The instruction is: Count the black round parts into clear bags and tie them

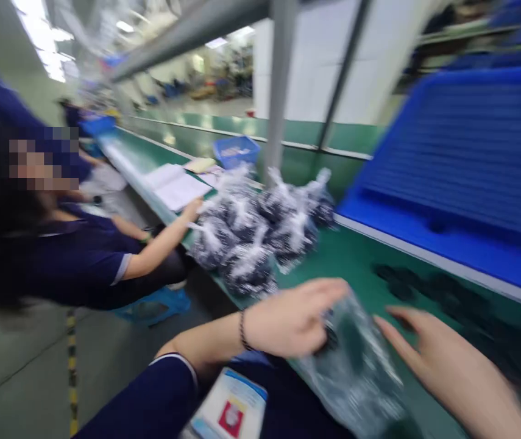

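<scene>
My left hand (294,318), with a dark beaded band at the wrist, is closed on the top edge of a clear plastic bag (361,366). The bag hangs down over the table edge, and something small and dark shows beside my left fingers, too blurred to name. My right hand (447,366) is just right of the bag, its thumb and fingers apart; whether a fingertip touches the plastic I cannot tell. Beyond it, small dark pieces (443,292) lie spread on the green tabletop (347,262). Several knotted clear bags full of dark pieces (248,268) are clustered ahead of my left hand.
A large blue tray (461,164) leans at the right. To the left sits a co-worker (77,256), one hand beside the filled bags. Open papers (178,186) and a blue bin (237,151) stand farther along the bench. A metal post (281,91) rises behind the bags.
</scene>
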{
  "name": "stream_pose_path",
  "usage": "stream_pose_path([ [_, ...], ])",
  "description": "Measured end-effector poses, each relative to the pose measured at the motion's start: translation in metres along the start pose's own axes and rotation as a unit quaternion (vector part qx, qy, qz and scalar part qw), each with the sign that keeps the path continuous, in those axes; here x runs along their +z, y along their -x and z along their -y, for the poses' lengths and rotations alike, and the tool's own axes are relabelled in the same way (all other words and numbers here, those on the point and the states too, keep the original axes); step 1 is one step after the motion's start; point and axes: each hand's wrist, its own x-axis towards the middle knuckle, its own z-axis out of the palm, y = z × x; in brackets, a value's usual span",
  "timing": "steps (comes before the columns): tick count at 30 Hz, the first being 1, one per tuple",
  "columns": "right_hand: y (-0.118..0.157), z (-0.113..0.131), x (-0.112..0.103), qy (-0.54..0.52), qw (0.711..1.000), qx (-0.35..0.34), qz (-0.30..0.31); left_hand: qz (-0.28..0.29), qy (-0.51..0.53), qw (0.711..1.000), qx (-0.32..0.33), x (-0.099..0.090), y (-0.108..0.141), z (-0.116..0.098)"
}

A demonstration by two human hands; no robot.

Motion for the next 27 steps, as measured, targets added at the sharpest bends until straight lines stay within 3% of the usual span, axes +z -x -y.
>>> stream_pose_path([
  [2, -0.008, 0.004, -0.007, 0.098, 0.987, 0.101, 0.074, -0.013, 0.009, 1.0, -0.018, 0.005, 0.003, 0.004],
  [6, -0.033, -0.013, 0.005, 0.209, 0.96, 0.173, 0.063, -0.005, 0.015, 0.999, -0.033, 0.008, 0.006, 0.018],
  [13, -0.04, -0.027, 0.02, 0.217, 0.96, 0.17, 0.055, -0.026, 0.013, 0.999, -0.044, 0.003, 0.013, 0.025],
  [17, -0.062, -0.018, 0.02, 0.227, 0.961, 0.155, 0.043, -0.02, 0.037, 0.998, -0.054, 0.001, 0.009, 0.027],
  [21, -0.078, 0.001, 0.026, 0.275, 0.938, 0.189, 0.095, -0.009, 0.047, 0.997, -0.053, -0.001, 0.009, 0.025],
  [27, -0.049, 0.008, 0.031, 0.278, 0.937, 0.175, 0.121, -0.018, 0.022, 0.999, -0.04, -0.002, 0.013, 0.027],
])
